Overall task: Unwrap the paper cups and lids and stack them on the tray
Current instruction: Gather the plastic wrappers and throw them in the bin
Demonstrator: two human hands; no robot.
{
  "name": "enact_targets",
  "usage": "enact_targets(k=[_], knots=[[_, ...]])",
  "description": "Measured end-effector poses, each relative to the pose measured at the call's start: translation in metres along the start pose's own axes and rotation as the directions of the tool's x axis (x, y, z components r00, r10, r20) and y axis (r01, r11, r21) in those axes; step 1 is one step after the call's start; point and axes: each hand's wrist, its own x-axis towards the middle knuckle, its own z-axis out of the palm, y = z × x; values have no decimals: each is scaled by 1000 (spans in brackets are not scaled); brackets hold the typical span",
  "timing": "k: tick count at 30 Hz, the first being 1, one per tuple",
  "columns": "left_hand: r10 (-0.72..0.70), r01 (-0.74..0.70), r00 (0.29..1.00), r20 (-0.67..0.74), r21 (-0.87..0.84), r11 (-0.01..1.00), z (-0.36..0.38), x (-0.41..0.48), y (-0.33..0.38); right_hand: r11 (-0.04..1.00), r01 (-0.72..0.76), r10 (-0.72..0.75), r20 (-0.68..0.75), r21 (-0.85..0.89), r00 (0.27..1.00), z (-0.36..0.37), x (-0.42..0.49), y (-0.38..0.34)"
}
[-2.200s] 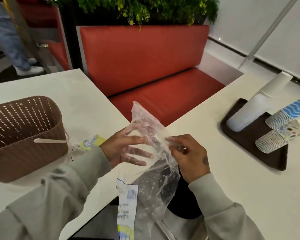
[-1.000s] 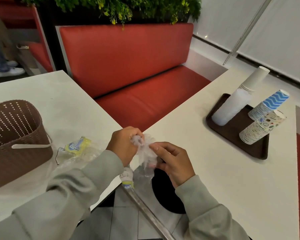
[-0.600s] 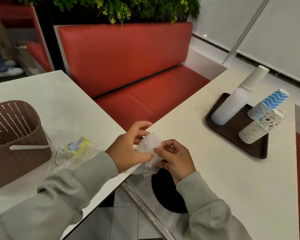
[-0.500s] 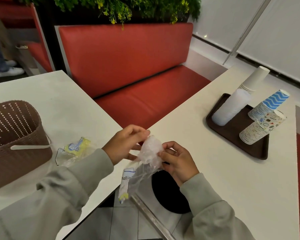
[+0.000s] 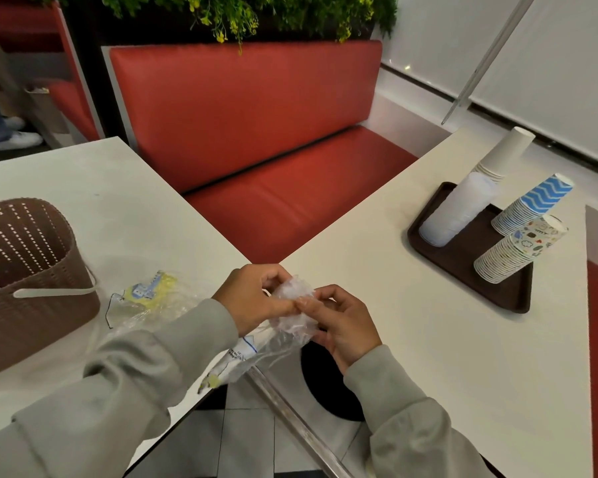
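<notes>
Two white tables meet at a corner, left table (image 5: 118,208) and right table (image 5: 428,357), with a red booth bench (image 5: 273,132) behind and green plants (image 5: 256,12) on top of its back.

Writing: label (image 5: 242,350) on the clear wrapper (image 5: 294,305) has a blue outline, small dark print and a yellow end; the text is too small to read. A second wrapper (image 5: 145,298) lies flat on the left table with a yellow and blue printed patch, also unreadable.

Left hand (image 5: 252,298) and right hand (image 5: 342,322) are close together over the gap between the tables, fingers curled, both pinching the balled-up clear wrapper. Its tail with the label hangs down below the hands.

Brown tray (image 5: 508,298) sits on the right table, well apart from the hands. On it are a white cup stack (image 5: 504,150), a translucent stack (image 5: 460,208) (lids or cups, can't tell), a blue zigzag cup stack (image 5: 535,205) and a cartoon-print cup stack (image 5: 522,250), close together on the tray.

Brown woven basket (image 5: 25,270) with a pale handle sits on the left table, beside the second wrapper. Grey sleeves cover both forearms. Someone's shoes (image 5: 11,138) are at far left. A metal strip (image 5: 290,419) and a dark round shape (image 5: 328,384) show below the gap, over floor tiles.
</notes>
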Motion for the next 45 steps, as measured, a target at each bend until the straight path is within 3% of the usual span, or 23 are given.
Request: enact_targets(k=[5, 9, 20, 25, 29, 32, 36, 38, 39, 41, 43, 45], knots=[[-189, 199, 965, 185, -37, 979, -3, -2, -7, 1000, 26, -25, -74, 10, 997, -7, 5, -4], [-174, 184, 957, 231, -22, 983, 8, -5, -5, 998, 34, -31, -63, 58, 998, -3, 6, -4], [-312, 357, 891, 329, -87, 930, 14, -23, -31, 984, 115, -85, -209, 138, 974, -24, 22, -40], [-249, 283, 927, 280, -84, 955, 4, -15, -29, 980, 113, -81, -191, 163, 978, -32, 25, -45], [-227, 282, 947, 225, -254, 925, -6, 6, -10, 993, 55, -41, -130, 100, 991, -27, 24, -37], [-224, 276, 947, 231, -227, 934, -4, 13, 5, 993, 52, -41, -99, 109, 994, -18, 24, -34], [-226, 274, 950, 214, -233, 933, 4, 15, 8, 985, 173, -172, -111, -3, 979, -7, 22, -37], [-222, 261, 963, 151, -321, 910, 7, 18, 10, 905, 353, -385, -103, -236, 917, -5, 18, -35], [-226, 260, 965, 133, -391, 883, 10, 18, 12, 811, 445, -502, -59, -380, 863, -5, 14, -32], [-218, 251, 968, 124, -497, 830, 13, 18, 19, 504, 611, -713, 106, -611, 693, -5, 7, -24], [-212, 249, 968, 132, -557, 792, 13, 17, 24, 199, 688, -833, 249, -698, 494, -4, 5, -18], [-190, 263, 965, 183, -618, 740, 10, 17, 26, 55, 686, -873, 298, -726, 386, -5, 8, -12]])
